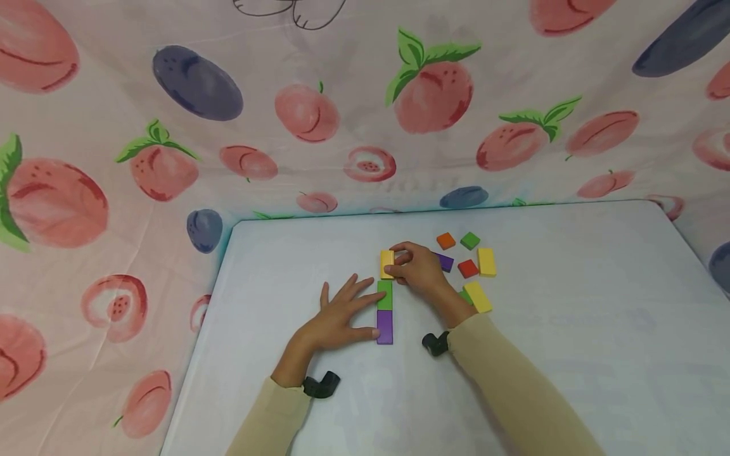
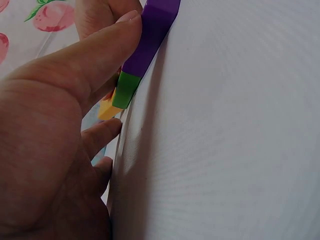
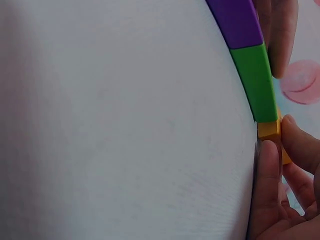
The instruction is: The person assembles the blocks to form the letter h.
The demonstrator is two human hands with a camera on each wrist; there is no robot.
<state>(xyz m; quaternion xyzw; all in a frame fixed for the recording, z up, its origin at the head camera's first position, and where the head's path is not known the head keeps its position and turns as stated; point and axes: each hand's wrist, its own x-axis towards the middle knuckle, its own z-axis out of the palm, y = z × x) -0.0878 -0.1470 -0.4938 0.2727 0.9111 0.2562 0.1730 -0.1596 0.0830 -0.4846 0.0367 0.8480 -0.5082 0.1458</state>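
On the white table, a purple block (image 1: 385, 330) and a green block (image 1: 386, 291) lie end to end in a straight row. My left hand (image 1: 333, 324) is at the row's left side with its fingers spread. Its thumb touches the purple block and its index finger touches the green one. At the far end of the row, my right hand (image 1: 421, 269) pinches a yellow block (image 1: 384, 258) between thumb and fingers. In the right wrist view, the yellow block (image 3: 269, 131) is right by the end of the green block (image 3: 256, 82).
Right of the row lie loose blocks: orange (image 1: 446, 240), green (image 1: 470, 240), red (image 1: 468, 269), purple (image 1: 445, 262) and two yellow ones (image 1: 486, 261). Another green piece is partly hidden by the right wrist. A fruit-print cloth (image 1: 342, 57) hangs behind the table's far edge.
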